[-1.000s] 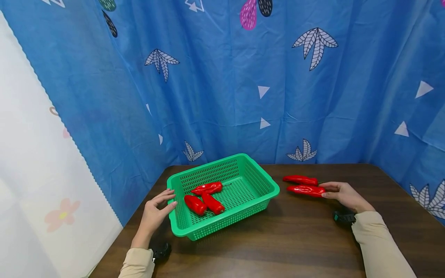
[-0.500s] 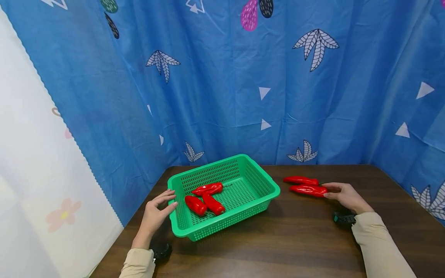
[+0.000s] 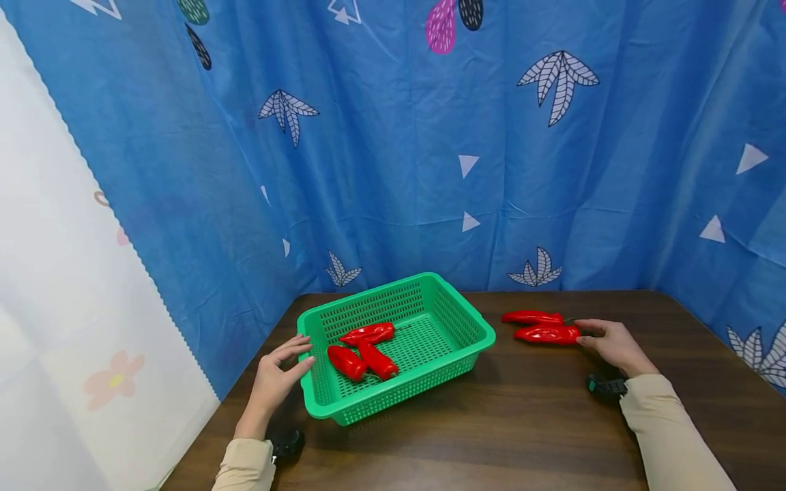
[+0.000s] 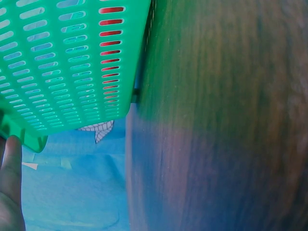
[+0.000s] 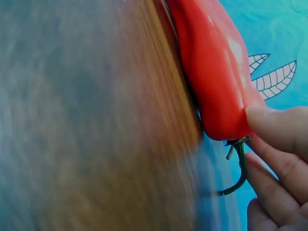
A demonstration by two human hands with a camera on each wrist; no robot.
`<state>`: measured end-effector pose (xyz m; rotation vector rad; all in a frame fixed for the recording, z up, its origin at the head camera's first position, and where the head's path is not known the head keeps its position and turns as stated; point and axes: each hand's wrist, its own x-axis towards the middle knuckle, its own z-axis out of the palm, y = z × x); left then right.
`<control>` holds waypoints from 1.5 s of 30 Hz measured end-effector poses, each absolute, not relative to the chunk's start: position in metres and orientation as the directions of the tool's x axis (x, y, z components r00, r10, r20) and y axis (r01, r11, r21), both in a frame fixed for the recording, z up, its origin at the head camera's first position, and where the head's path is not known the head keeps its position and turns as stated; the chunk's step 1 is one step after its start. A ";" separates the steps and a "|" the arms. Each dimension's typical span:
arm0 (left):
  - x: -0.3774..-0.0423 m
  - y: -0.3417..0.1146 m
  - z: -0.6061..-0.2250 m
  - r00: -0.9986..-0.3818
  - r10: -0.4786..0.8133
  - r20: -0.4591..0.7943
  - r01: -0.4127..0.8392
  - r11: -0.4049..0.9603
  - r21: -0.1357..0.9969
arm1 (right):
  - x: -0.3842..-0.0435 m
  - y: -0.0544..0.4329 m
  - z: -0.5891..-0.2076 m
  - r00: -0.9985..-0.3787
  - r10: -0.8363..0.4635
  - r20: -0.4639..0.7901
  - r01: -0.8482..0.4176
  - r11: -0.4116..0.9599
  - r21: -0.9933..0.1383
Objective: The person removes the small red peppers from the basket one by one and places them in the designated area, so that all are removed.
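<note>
Head view, right hand [image 3: 616,346] pinched red pepper [image 3: 545,334] at stem end, second pepper [image 3: 531,316] lay just beyond, left hand [image 3: 273,382], spread, touched green basket [image 3: 405,391] holding three peppers [image 3: 377,360], blue curtain [image 3: 393,157] hung beyond both hands.

Brown table [image 3: 467,436], green basket [image 3: 405,392], red peppers [image 3: 531,317]

Curtained nook: blue drapes [image 3: 393,170], table [image 3: 479,436]
</note>
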<state>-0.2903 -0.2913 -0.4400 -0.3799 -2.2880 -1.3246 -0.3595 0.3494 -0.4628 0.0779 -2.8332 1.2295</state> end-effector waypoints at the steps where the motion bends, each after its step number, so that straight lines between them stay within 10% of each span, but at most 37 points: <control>1: -0.290 -0.291 -0.440 -0.853 0.006 0.522 0.455 0.497 0.739 | -0.359 0.350 -0.463 -0.997 -0.024 0.067 -0.065 0.683 -0.728; 45: -0.268 -0.275 -0.412 -0.861 0.003 0.508 0.431 0.534 0.727 | -0.347 0.258 -0.399 -0.953 -0.187 0.239 -0.303 0.564 -0.768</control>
